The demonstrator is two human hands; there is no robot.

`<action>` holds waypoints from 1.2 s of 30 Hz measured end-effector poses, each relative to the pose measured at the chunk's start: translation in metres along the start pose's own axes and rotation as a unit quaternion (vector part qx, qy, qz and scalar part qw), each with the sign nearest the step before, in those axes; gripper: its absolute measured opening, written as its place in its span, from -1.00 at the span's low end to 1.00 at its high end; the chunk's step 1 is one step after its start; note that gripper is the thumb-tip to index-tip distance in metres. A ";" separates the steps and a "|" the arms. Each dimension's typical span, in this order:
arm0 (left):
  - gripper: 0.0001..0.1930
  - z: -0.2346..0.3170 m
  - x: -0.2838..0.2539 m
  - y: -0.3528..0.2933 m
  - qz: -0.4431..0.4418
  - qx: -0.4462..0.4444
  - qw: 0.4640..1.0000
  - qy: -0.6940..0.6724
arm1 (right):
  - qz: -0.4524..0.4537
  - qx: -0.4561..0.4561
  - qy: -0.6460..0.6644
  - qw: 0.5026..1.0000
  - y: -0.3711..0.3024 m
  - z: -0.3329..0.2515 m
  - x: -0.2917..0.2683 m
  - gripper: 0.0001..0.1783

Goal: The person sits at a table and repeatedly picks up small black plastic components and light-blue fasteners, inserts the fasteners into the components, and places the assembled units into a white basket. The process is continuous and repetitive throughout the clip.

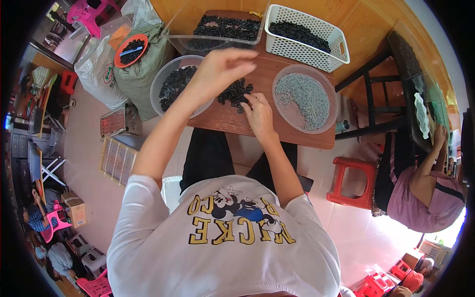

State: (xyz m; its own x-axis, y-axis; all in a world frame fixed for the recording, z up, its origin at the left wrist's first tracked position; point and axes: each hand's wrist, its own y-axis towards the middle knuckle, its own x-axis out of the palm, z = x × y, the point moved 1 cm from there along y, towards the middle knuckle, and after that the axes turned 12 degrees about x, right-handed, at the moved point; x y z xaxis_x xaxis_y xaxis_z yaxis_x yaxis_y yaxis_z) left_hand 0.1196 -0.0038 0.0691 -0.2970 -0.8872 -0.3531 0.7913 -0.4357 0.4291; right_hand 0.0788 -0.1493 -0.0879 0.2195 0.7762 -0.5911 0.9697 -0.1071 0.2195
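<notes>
My left hand (225,72) is raised above the brown table (225,123), fingers stretched to the right and slightly blurred, holding nothing that I can see. Below it lies a loose pile of small black parts (232,94). At the right edge of that pile, the fingertips of my right hand (259,115) are pinched together on a small black part (241,110), mostly covered by the fingers. To the left stands a round clear tub (157,89) of black parts, partly hidden by my left forearm. A round clear tub (332,94) of silvery screw-like pieces is to the right.
A white perforated basket (307,52) and a clear rectangular bin (185,45) of black parts stand at the table's back. Sacks (148,74) carry an orange bowl (118,58) on the left. A red stool (352,183) and a seated person (420,198) are on the right.
</notes>
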 end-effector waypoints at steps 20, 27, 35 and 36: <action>-0.84 -0.063 0.124 0.005 -0.135 -0.026 0.983 0.125 | 0.026 0.280 0.427 0.860 -0.091 0.005 -0.070 -0.83; -0.85 -0.081 0.185 0.023 -0.205 -0.029 0.967 0.148 | 0.036 0.327 0.450 0.830 -0.152 0.049 -0.093 -0.84; -0.88 -0.092 0.207 0.025 -0.205 -0.036 0.964 0.163 | 0.046 0.325 0.471 0.819 -0.159 0.058 -0.099 -0.84; -0.89 -0.091 0.207 0.025 -0.210 -0.047 0.964 0.155 | 0.042 0.323 0.470 0.821 -0.158 0.058 -0.099 -0.84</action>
State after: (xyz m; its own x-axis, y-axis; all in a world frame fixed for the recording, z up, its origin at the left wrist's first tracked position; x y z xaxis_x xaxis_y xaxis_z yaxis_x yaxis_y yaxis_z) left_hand 0.1266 -0.1846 -0.0684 -0.4389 -0.5418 -0.7168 0.6856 -0.7175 0.1226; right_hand -0.0900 -0.2455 -0.1089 0.4034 0.8532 0.3307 0.8763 -0.2563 -0.4079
